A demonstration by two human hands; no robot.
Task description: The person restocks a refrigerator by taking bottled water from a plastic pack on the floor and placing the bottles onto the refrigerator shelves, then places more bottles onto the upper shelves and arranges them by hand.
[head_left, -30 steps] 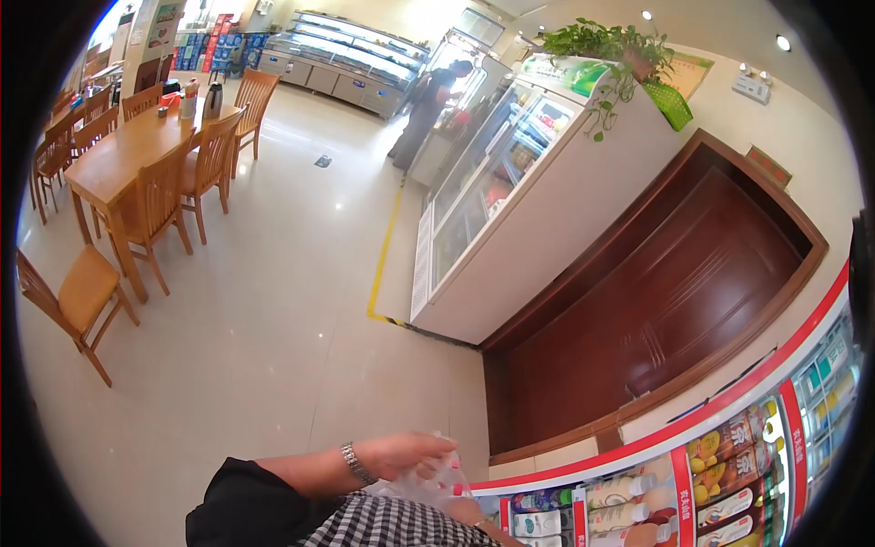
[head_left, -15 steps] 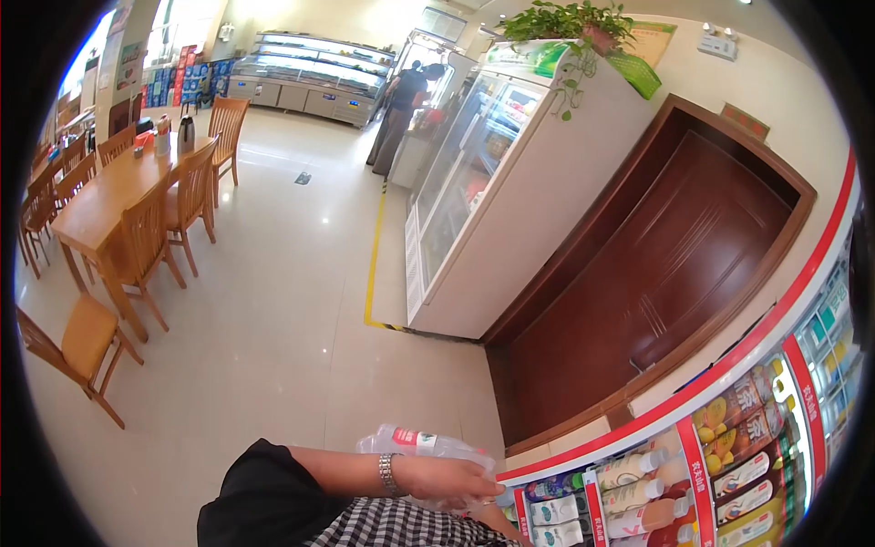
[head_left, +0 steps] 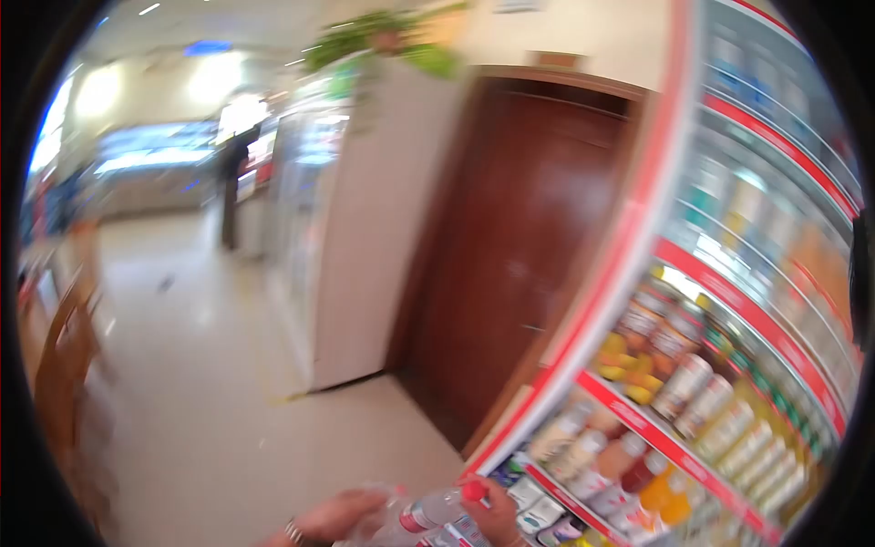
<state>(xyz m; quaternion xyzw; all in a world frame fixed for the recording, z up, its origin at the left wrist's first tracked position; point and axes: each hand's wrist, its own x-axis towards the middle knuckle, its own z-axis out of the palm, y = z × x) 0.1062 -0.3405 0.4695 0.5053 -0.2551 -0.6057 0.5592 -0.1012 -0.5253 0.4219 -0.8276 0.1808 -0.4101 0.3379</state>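
At the bottom of the head view, my left hand [head_left: 339, 516], with a metal band at its wrist, is closed on crinkled clear plastic wrap [head_left: 369, 521]. Beside it is a clear plastic bottle [head_left: 428, 512] with a red label and red cap, tilted with its cap end up to the right. My right hand [head_left: 497, 516] has its fingers around the bottle's cap end. Other red-labelled plastic shows just below, partly cut off by the frame edge. Motion blur hides the finer detail of the fingers.
A drinks fridge [head_left: 629, 410] with red shelf strips and rows of bottles stands close on the right. Beyond are a dark red door [head_left: 529, 219], a tall glass-fronted fridge [head_left: 383, 210] with a plant [head_left: 365, 36] on top, a standing person [head_left: 234, 182], and wooden chairs [head_left: 68, 337] at left.
My view has swung right and up, bringing more of the drinks fridge in. My right hand, mostly hidden before, now shows at the red-capped bottle. The left hand appears further left and lower.
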